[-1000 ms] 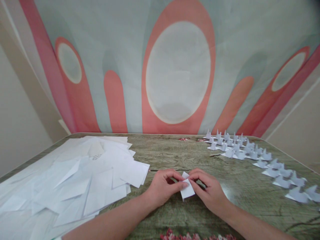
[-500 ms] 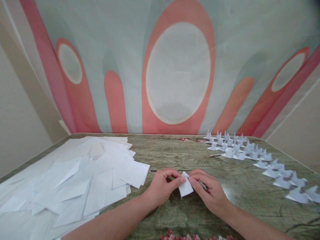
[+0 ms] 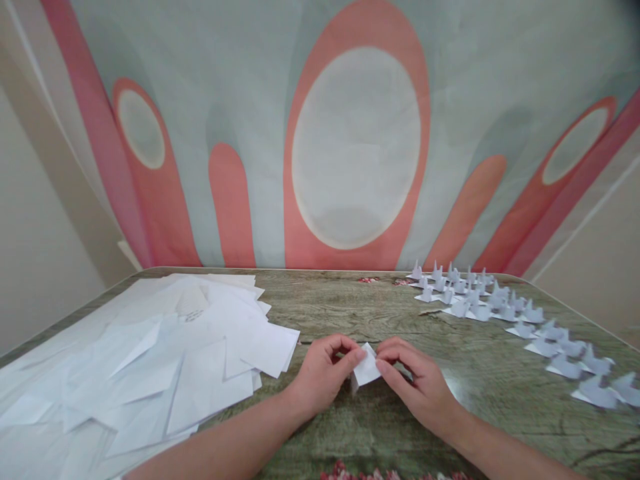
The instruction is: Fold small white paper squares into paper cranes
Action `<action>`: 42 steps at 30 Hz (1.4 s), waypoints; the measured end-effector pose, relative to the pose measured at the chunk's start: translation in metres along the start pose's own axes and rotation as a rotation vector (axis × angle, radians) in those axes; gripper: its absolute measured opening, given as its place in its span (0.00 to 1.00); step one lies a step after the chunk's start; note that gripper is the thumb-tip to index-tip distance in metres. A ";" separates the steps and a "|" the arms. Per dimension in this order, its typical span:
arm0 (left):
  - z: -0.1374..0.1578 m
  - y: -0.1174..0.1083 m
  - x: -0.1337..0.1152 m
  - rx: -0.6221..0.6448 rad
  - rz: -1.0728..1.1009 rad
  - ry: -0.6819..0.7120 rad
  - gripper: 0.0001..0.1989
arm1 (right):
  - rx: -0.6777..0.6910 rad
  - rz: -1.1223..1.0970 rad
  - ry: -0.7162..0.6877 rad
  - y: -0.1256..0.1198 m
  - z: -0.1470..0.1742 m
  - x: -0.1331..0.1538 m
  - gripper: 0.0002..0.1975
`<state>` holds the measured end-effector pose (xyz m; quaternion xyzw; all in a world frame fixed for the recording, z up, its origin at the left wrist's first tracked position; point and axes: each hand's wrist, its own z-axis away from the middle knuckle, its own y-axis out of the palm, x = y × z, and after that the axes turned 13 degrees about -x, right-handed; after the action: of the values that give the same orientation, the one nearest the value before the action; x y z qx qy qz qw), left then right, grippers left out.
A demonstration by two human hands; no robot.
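Between my hands, just above the wooden tabletop, is a small piece of folded white paper (image 3: 367,371) with a flap hanging down at its lower left. My left hand (image 3: 323,370) pinches its left edge between thumb and forefinger. From the other side, my right hand (image 3: 417,373) grips the right edge with thumb and curled fingers. The fingertips cover parts of the folds. To the left, loose white paper sheets (image 3: 200,373) lie in a wide, overlapping pile.
Rows of small white folded paper figures (image 3: 480,310) stand along the right side of the wooden table (image 3: 320,307). A backdrop (image 3: 355,147) with coral and grey-green shapes rises behind the far edge. Red flower prints (image 3: 370,475) show at the near edge.
The folded paper has turned and shifted slightly left between my fingers. My left fingertips have moved a little up its left edge, and more of its upper corner shows.
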<state>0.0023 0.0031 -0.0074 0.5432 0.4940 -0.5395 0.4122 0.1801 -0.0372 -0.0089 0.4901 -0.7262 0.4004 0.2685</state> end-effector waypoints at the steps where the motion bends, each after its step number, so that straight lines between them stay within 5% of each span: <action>1: 0.000 0.000 0.000 -0.005 -0.008 0.005 0.13 | 0.003 0.004 0.004 0.000 0.000 0.000 0.05; 11: 0.005 -0.001 -0.002 -0.051 -0.130 0.131 0.08 | 0.016 0.034 0.113 0.003 0.002 0.004 0.08; 20: 0.007 0.000 -0.006 -0.057 -0.177 0.167 0.07 | 0.013 -0.118 0.353 0.008 0.006 -0.001 0.09; 31: 0.008 -0.001 -0.008 -0.050 -0.214 0.208 0.06 | 0.089 0.045 0.179 0.007 0.004 -0.001 0.11; 37: 0.009 -0.002 -0.009 -0.014 -0.197 0.203 0.10 | -0.009 0.039 0.290 0.006 0.001 -0.004 0.14; 42: 0.007 -0.003 -0.009 -0.138 -0.179 0.267 0.11 | -0.118 0.011 0.318 0.004 -0.002 -0.006 0.15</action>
<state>-0.0009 -0.0039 0.0015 0.5342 0.6265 -0.4620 0.3297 0.1784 -0.0318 -0.0143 0.4000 -0.6997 0.4309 0.4060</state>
